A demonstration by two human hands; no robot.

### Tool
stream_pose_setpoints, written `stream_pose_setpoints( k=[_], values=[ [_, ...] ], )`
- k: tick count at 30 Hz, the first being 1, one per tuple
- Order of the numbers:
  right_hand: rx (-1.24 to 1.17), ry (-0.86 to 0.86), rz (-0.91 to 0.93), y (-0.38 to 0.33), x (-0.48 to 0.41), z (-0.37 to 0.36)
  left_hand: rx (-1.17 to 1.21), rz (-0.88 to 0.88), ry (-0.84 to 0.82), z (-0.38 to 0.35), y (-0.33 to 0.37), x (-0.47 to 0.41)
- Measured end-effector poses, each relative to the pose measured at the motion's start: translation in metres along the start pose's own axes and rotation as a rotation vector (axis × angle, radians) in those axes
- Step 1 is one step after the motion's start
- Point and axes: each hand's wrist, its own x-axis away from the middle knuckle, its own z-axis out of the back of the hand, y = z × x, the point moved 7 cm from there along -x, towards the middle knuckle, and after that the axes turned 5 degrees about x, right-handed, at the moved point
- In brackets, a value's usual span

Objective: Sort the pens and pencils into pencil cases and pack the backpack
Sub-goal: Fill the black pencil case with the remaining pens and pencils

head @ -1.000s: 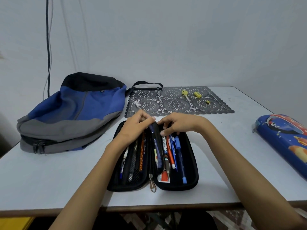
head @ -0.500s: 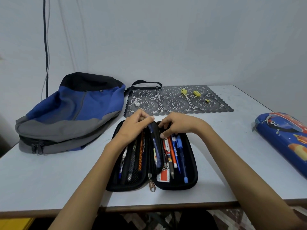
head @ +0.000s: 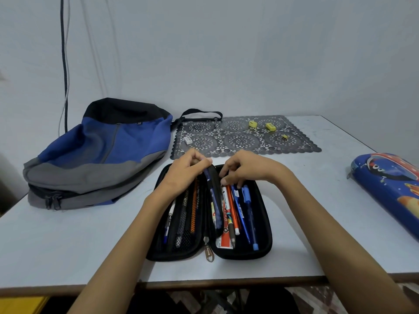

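A black pencil case (head: 260, 250) lies open flat on the table in front of me. Its left half holds pencils under a mesh pocket (head: 183, 223); its right half holds several pens (head: 240, 211). My left hand (head: 186, 171) pinches the top of the case's middle flap, where a dark blue pen (head: 213, 200) sits. My right hand (head: 244, 168) rests fingertips on the tops of the pens in the right half. A blue, grey and black backpack (head: 95, 150) lies on its side at the left. A blue printed pencil case (head: 390, 189) lies at the right edge.
A dark lace placemat (head: 244, 141) lies behind the case, carrying a white eraser (head: 187, 139), two yellow erasers (head: 270, 126) and a small yellow piece (head: 285, 137). The backpack strap (head: 199, 114) lies over its corner. The table's front edge (head: 204, 283) is close to me.
Both hands stay at the top of the open case with only slight finger shifts. The pens in the right half have shifted a little.
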Motion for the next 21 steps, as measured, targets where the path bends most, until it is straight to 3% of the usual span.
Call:
stream_pose_setpoints(
  k=[3,9,16,21],
  values=[
    [0.082,0.013,0.066,-0.003,0.008,0.011,0.001,-0.002,-0.002,0.0,0.0,-0.001],
    [0.209,-0.23,0.105,-0.004,0.025,0.004,-0.004,-0.002,-0.005,0.0,-0.002,-0.001],
    [0.225,-0.093,0.063,0.001,0.017,0.01,-0.005,0.003,-0.003,0.0,-0.002,-0.002],
    [0.252,-0.087,0.069,0.001,0.015,0.007,-0.01,-0.002,-0.001,0.0,-0.002,-0.001]
  ],
)
